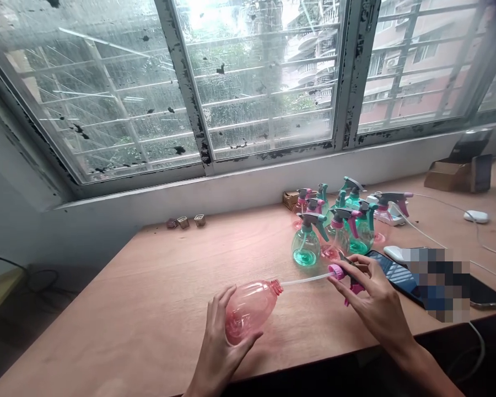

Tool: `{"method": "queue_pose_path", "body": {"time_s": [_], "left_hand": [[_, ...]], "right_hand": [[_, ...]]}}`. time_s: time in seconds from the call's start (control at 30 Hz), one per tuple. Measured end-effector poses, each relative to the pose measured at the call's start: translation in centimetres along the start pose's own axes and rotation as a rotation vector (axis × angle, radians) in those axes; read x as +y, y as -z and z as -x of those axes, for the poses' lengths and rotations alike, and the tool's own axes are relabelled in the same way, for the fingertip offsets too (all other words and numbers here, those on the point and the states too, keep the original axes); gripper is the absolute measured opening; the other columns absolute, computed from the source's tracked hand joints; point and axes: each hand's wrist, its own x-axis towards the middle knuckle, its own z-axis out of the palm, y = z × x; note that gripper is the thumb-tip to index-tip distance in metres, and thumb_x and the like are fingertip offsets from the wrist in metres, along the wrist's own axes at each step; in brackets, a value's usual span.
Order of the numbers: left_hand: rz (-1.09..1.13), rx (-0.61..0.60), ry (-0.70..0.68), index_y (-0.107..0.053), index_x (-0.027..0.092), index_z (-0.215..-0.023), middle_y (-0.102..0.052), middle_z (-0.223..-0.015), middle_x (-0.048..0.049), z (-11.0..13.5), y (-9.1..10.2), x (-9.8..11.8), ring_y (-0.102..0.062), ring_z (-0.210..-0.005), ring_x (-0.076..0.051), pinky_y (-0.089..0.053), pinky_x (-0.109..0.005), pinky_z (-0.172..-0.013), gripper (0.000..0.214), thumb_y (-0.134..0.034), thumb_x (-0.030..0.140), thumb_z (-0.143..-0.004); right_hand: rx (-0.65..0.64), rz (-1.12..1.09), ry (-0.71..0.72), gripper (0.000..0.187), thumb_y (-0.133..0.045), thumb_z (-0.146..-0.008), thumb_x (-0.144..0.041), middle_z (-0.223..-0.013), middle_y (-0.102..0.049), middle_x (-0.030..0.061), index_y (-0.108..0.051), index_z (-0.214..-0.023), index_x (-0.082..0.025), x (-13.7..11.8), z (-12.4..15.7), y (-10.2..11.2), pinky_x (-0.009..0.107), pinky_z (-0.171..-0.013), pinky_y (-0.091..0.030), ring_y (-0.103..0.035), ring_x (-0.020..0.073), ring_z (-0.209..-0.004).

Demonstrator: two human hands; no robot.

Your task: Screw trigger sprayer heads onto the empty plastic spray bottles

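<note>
My left hand [227, 331] is wrapped round a clear pink bottle [254, 306], tilted on its side with its threaded neck toward the right. In my right hand [374, 295] is a spray head with a pink collar [336, 271] and pink trigger; its grey body is partly hidden by my fingers. A thin white dip tube [306, 279] runs left from the collar to the bottle's neck, its end at the mouth. The collar is apart from the neck. Just behind my right hand stands a green spray bottle [306, 248] among several green and pink ones.
Two phones lie on the table [149, 309] right of my right hand, one partly under a blurred patch. White cables cross the right side. Small square pots [199, 220] stand near the wall. A cardboard box [446, 175] sits at the far right.
</note>
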Motion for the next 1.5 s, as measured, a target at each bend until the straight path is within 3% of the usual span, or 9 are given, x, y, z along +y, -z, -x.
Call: {"method": "queue_pose_path", "body": {"time_s": [0.17, 0.37, 0.47, 0.63, 0.8, 0.97, 1.13, 1.33, 1.5], "left_hand": [[0.052, -0.093, 0.018, -0.041, 0.042, -0.148, -0.046, -0.152, -0.0082, -0.1, -0.3, 0.8, -0.044, -0.143, -0.037, -0.04, -0.059, -0.117, 0.076, -0.081, 0.036, -0.084], [0.32, -0.144, 0.209, -0.03, 0.036, -0.154, -0.044, -0.155, -0.0108, -0.1, -0.8, 0.7, -0.046, -0.145, -0.034, -0.035, -0.055, -0.123, 0.092, -0.084, 0.037, -0.079], [0.546, -0.112, 0.345, -0.03, 0.03, -0.153, -0.048, -0.155, -0.0145, 0.2, -1.6, 0.0, -0.049, -0.142, -0.035, -0.04, -0.053, -0.12, 0.1, -0.088, 0.04, -0.072], [0.706, -0.079, 0.43, -0.043, 0.023, -0.148, -0.053, -0.153, -0.0142, 0.0, -1.9, 0.7, -0.049, -0.144, -0.035, -0.039, -0.048, -0.121, 0.087, -0.085, 0.045, -0.074], [0.746, -0.065, 0.446, -0.031, 0.026, -0.158, -0.052, -0.156, -0.0125, -0.2, -1.5, 1.3, -0.045, -0.146, -0.035, -0.035, -0.048, -0.123, 0.097, -0.083, 0.045, -0.078], [0.767, -0.148, 0.406, -0.011, 0.03, -0.164, -0.059, -0.146, -0.014, 0.4, -2.1, -0.1, -0.049, -0.143, -0.033, -0.034, -0.05, -0.122, 0.112, -0.083, 0.042, -0.08], [0.762, -0.222, 0.408, -0.017, 0.026, -0.164, -0.043, -0.162, -0.0165, 0.6, -2.2, -0.3, -0.037, -0.151, -0.035, -0.027, -0.051, -0.126, 0.106, -0.082, 0.044, -0.082], [0.796, -0.137, 0.397, -0.034, 0.022, -0.159, -0.053, -0.155, -0.0156, 0.1, -2.2, 0.9, -0.044, -0.147, -0.037, -0.033, -0.05, -0.124, 0.083, -0.072, 0.049, -0.09], [0.756, -0.173, 0.353, -0.026, 0.028, -0.162, -0.042, -0.163, -0.0111, 0.5, -2.7, 0.4, -0.037, -0.152, -0.036, -0.029, -0.051, -0.126, 0.092, -0.077, 0.043, -0.087]], "right_hand": [[-0.137, -0.134, 0.047, 0.034, -0.067, -0.096, -0.043, -0.124, -0.055, 0.0102, -0.067, -0.129, -0.034, -1.6, 0.5, -1.0, 0.04, -0.071, -0.062, -0.073, 0.0271, -0.085], [-0.353, -0.585, -0.368, 0.077, -0.082, -0.081, -0.047, -0.094, -0.063, 0.0004, -0.047, -0.147, -0.029, -3.4, 1.2, -2.9, 0.035, -0.058, -0.065, -0.068, 0.0216, -0.067], [-0.439, -0.747, -0.497, 0.072, -0.087, -0.074, -0.044, -0.085, -0.063, -0.0019, -0.058, -0.137, -0.025, -3.6, 1.4, -3.3, 0.032, -0.056, -0.063, -0.065, 0.0211, -0.07], [-0.462, -0.892, -0.614, 0.052, -0.09, -0.07, -0.042, -0.083, -0.067, 0.001, -0.073, -0.115, -0.02, -3.3, 1.4, -3.6, 0.03, -0.058, -0.059, -0.061, 0.0218, -0.076], [-0.423, -0.97, -0.625, 0.044, -0.093, -0.066, -0.041, -0.081, -0.065, -0.0019, -0.071, -0.099, -0.022, -3.4, 1.5, -4.4, 0.027, -0.063, -0.056, -0.061, 0.0182, -0.073], [-0.573, -1.025, -0.642, 0.054, -0.084, -0.078, -0.048, -0.076, -0.072, 0.0013, -0.061, -0.118, -0.02, -3.7, 1.9, -4.4, 0.035, -0.069, -0.059, -0.07, 0.0222, -0.071], [-0.591, -0.976, -0.565, 0.047, -0.082, -0.082, -0.046, -0.077, -0.074, 0.0029, -0.064, -0.114, -0.017, -4.0, 1.7, -3.9, 0.035, -0.071, -0.059, -0.07, 0.0223, -0.073], [-0.67, -0.919, -0.527, 0.038, -0.08, -0.084, -0.047, -0.072, -0.076, 0.0022, -0.067, -0.105, -0.017, -4.2, 1.7, -3.7, 0.033, -0.066, -0.057, -0.072, 0.0224, -0.068], [-0.654, -0.924, -0.495, 0.034, -0.078, -0.087, -0.046, -0.072, -0.075, 0.0017, -0.067, -0.102, -0.017, -4.1, 1.7, -3.6, 0.031, -0.067, -0.056, -0.07, 0.0206, -0.068]]}}
